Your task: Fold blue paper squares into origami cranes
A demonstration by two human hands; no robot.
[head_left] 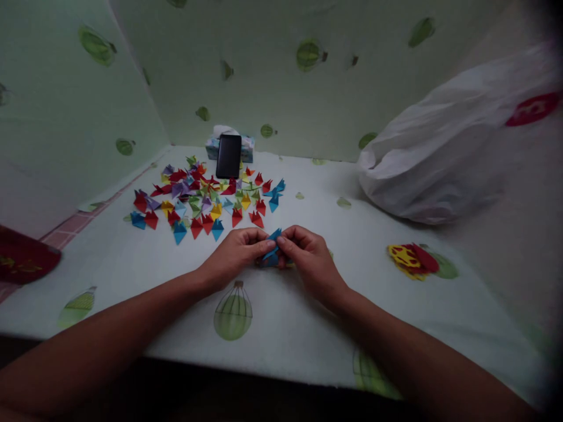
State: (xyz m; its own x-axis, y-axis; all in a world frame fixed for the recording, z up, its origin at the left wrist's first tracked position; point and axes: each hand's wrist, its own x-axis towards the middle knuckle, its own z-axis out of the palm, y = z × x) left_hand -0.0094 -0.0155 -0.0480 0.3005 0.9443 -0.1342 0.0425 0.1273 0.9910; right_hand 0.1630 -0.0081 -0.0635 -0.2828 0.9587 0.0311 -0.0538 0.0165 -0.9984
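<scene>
A small blue folded paper crane [274, 235] is pinched between my two hands, above the middle of the table. My left hand [235, 253] grips its left side with thumb and fingers, while my right hand [311, 258] pinches the right side, with the fingertips of both hands close together. My fingers hide part of the folds. Just below the fingertips another bit of blue paper [269, 259] shows; I cannot tell whether it belongs to the same piece. Many folded paper cranes [206, 224] in red, blue, yellow, green and purple stand spread beyond my left hand.
A dark phone [229, 156] leans against a tissue box [247, 149] at the back. On the right are a big white plastic bag [422, 158] and a red and yellow item [411, 261]. Something dark red [26, 258] lies at the left edge. The balloon-patterned table [176, 328] meets green walls.
</scene>
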